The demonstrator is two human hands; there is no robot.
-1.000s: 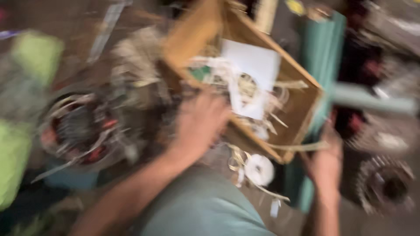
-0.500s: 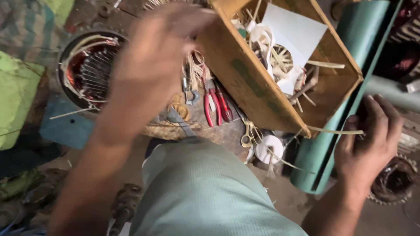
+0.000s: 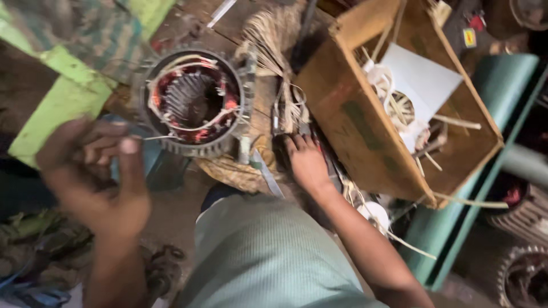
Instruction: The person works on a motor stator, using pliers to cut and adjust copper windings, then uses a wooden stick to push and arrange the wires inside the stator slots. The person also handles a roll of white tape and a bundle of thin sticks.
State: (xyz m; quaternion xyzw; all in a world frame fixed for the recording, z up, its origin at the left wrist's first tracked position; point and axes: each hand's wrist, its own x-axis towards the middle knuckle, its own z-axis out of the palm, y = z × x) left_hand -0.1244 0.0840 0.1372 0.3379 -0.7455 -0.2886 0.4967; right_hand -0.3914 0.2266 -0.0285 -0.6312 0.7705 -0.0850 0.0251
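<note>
1. Green cloth (image 3: 57, 108) lies at nine o'clock, under the raised left hand (image 3: 94, 177), whose grip is loosely curled around nothing I can make out.
2. The motor stator (image 3: 197, 102) sits at eleven o'clock, bore up, showing its windings.
3. The right hand (image 3: 305, 162) presses flat, released, among tools beside the wooden box (image 3: 354, 125) at two o'clock.

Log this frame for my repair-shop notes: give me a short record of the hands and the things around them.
left hand: raised, fingers curled, pinching what looks like a thin wire
right hand: palm down on clutter beside the wooden box
motor stator: between the hands, copper windings exposed
box contents: white paper sheet, tangled cord
right edge: green pipe
</note>
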